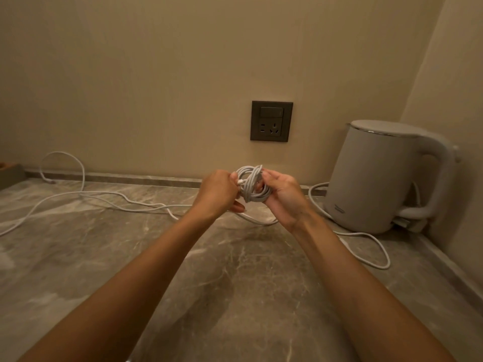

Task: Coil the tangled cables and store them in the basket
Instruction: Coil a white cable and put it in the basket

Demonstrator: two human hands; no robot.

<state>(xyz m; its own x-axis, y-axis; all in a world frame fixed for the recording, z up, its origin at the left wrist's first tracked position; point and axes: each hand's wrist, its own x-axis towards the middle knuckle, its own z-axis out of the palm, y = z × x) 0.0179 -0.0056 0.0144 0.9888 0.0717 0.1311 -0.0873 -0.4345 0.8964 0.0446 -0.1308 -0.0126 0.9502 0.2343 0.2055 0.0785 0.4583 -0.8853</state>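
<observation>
So the whole setup is a grey-brown marble-look stone counter (235, 283) with pale veins running through it, pushed up against a plain beige wall (156, 74), with a low raised stone lip (146, 178) along the back where the two meet. A dark grey square wall socket (271, 121) sits pretty much dead centre on that wall. Over in the right corner, where a side wall comes in, there's a white plastic electric kettle (379, 176) standing upright on the counter. Both hands are up above the counter in front of the socket: the right hand (283, 197) has its grip curled round a small coiled bundle of white cable (252, 184), and the left hand (218, 193) has its grip pinched on the cable's end right beside the coil. The loose white cables (104, 198) sprawl flat over the left side of the counter, one arching up against the wall, and another strand snakes past the kettle and loops near the right edge. At the far left edge there's a greyish box-shaped container (10, 173), mostly cut off, can't tell what it is.
</observation>
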